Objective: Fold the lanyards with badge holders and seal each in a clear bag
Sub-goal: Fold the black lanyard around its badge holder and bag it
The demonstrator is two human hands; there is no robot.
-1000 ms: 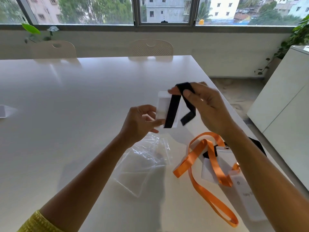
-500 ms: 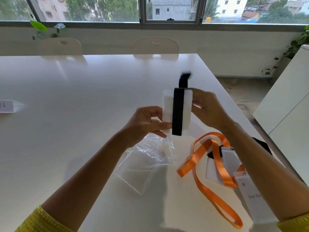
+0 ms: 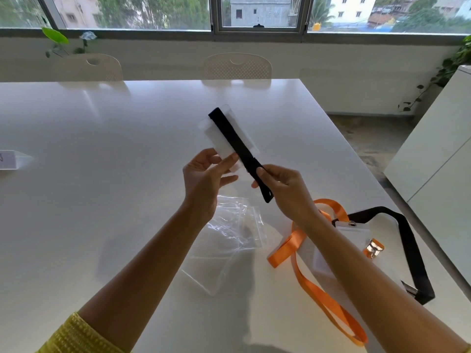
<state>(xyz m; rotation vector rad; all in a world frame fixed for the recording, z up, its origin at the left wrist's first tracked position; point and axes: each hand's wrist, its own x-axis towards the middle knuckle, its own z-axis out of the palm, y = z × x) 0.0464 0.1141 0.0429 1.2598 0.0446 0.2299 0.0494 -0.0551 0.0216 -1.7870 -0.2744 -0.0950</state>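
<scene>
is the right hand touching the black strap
Touching: in the head view the right hand pinches the black strap at its lower end, thumb pressed on it.

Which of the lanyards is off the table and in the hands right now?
The black lanyard wrapped along the badge holder, held between the left hand and right hand. The orange lanyard and the other black lanyard lie on the table.

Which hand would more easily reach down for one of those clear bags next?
Probably the left hand: the clear bags lie right beneath its wrist. But it holds the badge holder, while the right hand pinches the black lanyard, so one must let go first.
</scene>
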